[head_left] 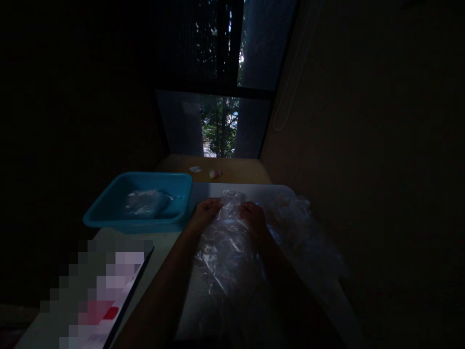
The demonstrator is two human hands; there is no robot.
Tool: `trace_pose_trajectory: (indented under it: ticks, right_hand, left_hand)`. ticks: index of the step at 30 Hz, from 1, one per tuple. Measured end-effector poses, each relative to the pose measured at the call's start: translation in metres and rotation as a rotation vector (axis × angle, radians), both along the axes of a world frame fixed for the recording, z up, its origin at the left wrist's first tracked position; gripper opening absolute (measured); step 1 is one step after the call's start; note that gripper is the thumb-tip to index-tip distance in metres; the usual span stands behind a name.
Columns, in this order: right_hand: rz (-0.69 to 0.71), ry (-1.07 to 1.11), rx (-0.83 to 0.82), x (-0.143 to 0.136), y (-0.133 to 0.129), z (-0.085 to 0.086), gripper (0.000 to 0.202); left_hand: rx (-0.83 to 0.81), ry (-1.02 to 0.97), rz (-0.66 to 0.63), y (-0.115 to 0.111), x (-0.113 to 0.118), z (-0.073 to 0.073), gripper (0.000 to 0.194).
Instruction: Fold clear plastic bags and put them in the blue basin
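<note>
A clear plastic bag (227, 242) lies on the white table in front of me, its far end narrowed between my hands. The fingers of my left hand (208, 207) pinch its left edge. On the opposite edge, my right hand (253, 214) grips the plastic with curled fingers. From there the wrinkled bag spreads back toward me between my forearms. More crumpled clear plastic (301, 228) is heaped to the right of my right hand. Dim light hides the details of my fingertips.
A blue plastic basin (185, 194) with clear plastic inside stands at the left of the white table (210, 189). A partly blurred-out flat item (123, 286) lies at front left. A small cup (215, 174) and crumpled tissue (195, 169) rest on the window ledge.
</note>
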State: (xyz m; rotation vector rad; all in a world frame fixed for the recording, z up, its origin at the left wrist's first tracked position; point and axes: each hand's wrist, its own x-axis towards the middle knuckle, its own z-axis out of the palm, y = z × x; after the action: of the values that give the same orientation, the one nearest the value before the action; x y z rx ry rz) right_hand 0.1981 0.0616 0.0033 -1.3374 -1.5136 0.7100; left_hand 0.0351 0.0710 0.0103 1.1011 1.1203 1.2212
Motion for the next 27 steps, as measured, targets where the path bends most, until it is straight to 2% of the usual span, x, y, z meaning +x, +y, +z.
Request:
trace_pose_trajectory:
  ticks: [8, 16, 27]
  right_hand:
    - [0.000, 0.033, 0.016, -0.0007, -0.0011, 0.0015, 0.024]
    - [0.049, -0.028, 0.028, -0.0001, -0.0016, 0.0030, 0.024]
    - [0.007, -0.009, 0.022, 0.0003, -0.0011, 0.0017, 0.025]
  left_hand:
    - [0.086, 0.136, -0.067, 0.0017, -0.0033, -0.0058, 0.035]
    - [0.059, 0.111, -0.023, -0.0019, -0.0008, 0.0019, 0.036]
    - [0.064, 0.136, -0.054, 0.0000, -0.0016, -0.0027, 0.033]
